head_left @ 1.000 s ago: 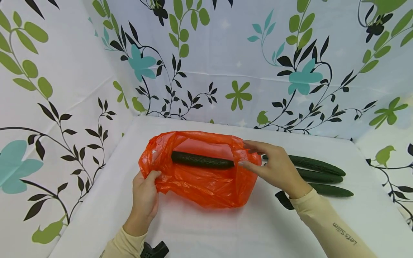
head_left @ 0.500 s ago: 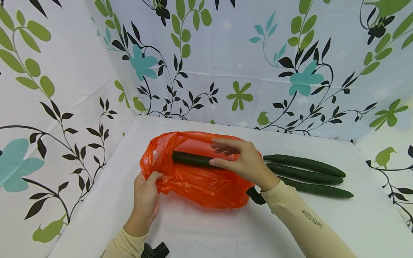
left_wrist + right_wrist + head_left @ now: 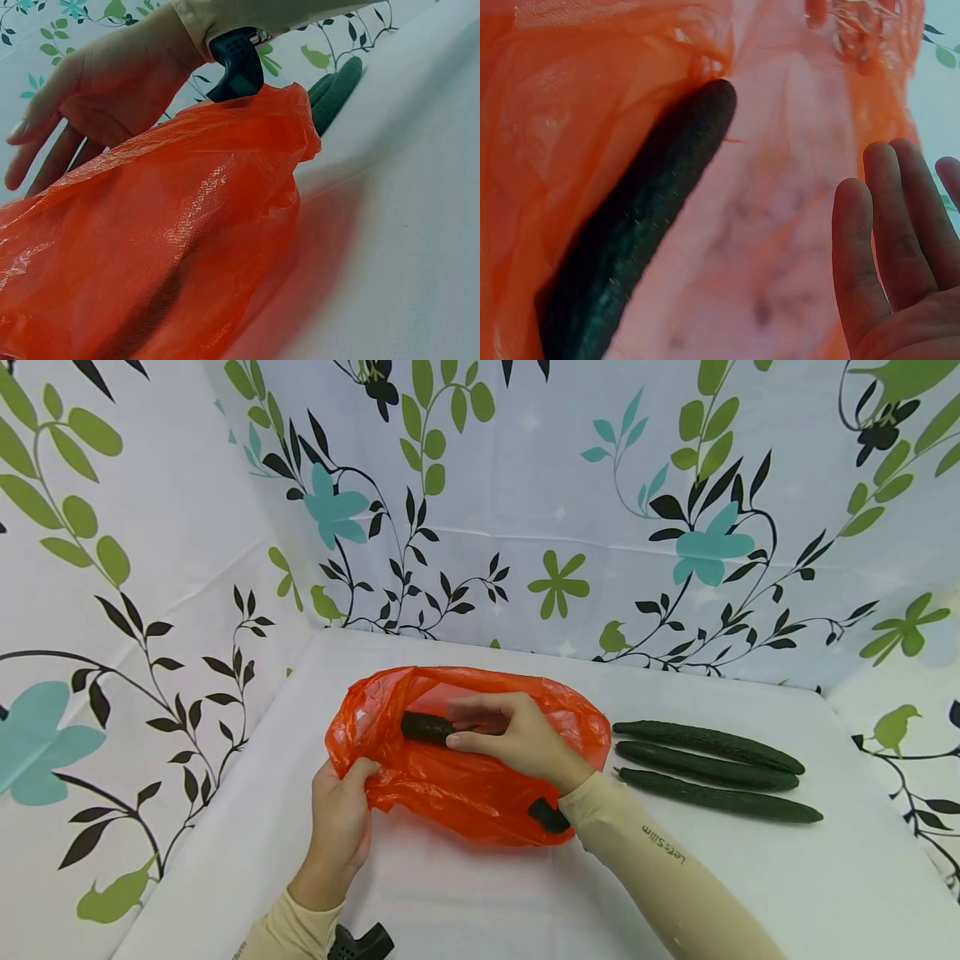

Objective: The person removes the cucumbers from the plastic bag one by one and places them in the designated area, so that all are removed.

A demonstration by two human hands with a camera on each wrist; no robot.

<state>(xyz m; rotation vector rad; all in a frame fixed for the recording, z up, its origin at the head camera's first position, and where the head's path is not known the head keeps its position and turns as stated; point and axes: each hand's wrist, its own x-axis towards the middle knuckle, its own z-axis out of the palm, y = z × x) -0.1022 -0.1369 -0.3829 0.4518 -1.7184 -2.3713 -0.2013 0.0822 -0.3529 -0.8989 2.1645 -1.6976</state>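
Note:
A red plastic bag (image 3: 457, 797) lies on its side, its mouth held wide. My left hand (image 3: 337, 822) grips the bag's left edge, thumb on top of the plastic. Inside the mouth lies a dark green cucumber (image 3: 423, 727), whose right part is hidden behind my right hand (image 3: 517, 739) in the head view. The right wrist view shows that cucumber (image 3: 641, 225) lying slantwise, with the right hand's straight fingers (image 3: 900, 225) off to its side, apart from it. In the left wrist view the right hand (image 3: 112, 86) reaches over the bag, fingers extended.
Three more cucumbers (image 3: 708, 767) lie side by side on the white tabletop (image 3: 465, 902), right of the bag. Black wrist devices show at the right wrist (image 3: 547, 816) and the left wrist (image 3: 362, 942). A leaf-patterned cloth (image 3: 525, 485) rises behind the table.
My right hand has moved left from the bag's right edge to over the cucumber inside the mouth. The left hand keeps its grip on the bag.

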